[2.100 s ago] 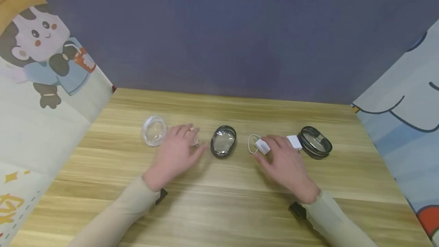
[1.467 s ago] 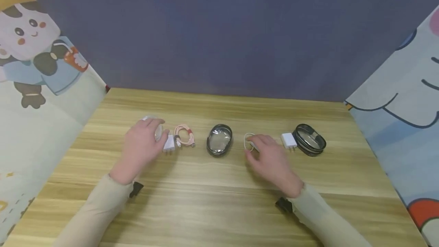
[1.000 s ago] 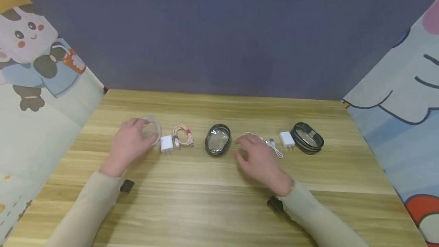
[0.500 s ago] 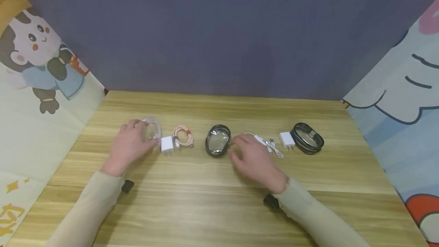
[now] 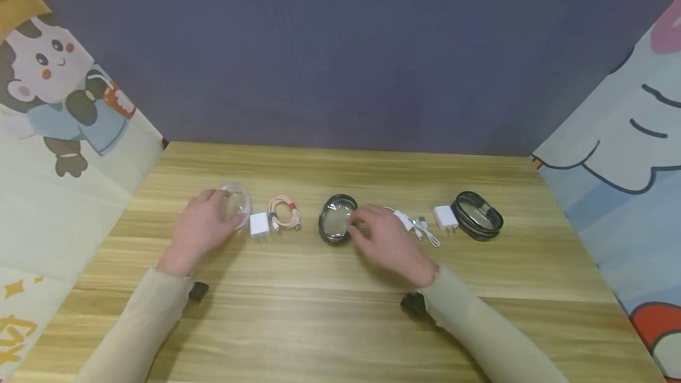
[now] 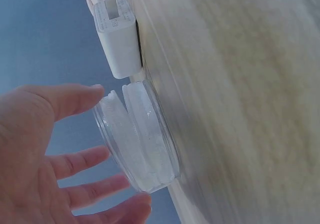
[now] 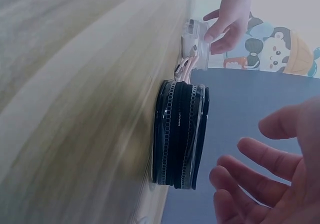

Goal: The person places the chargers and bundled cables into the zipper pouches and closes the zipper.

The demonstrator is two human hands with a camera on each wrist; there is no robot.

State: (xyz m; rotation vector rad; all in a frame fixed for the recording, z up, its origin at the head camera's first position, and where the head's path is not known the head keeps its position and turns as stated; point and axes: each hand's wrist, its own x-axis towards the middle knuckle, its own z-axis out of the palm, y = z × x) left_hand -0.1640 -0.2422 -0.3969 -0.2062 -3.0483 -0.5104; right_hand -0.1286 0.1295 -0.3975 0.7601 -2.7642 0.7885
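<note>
You can read no words here: the fine grey print (image 6: 114, 22) on the white, block-shaped plastic charger (image 6: 120, 47) and the tiny pale mark (image 7: 179, 119) on the round black zippered case (image 7: 173, 149) are too small; the yellow wall lettering (image 5: 16, 328) is cut off.

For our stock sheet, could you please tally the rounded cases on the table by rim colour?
Black rim: 2 (middle case, far-right case)
Whitish clear rim: 1 (left case, partly covered by the left hand)
Total: 3
</note>
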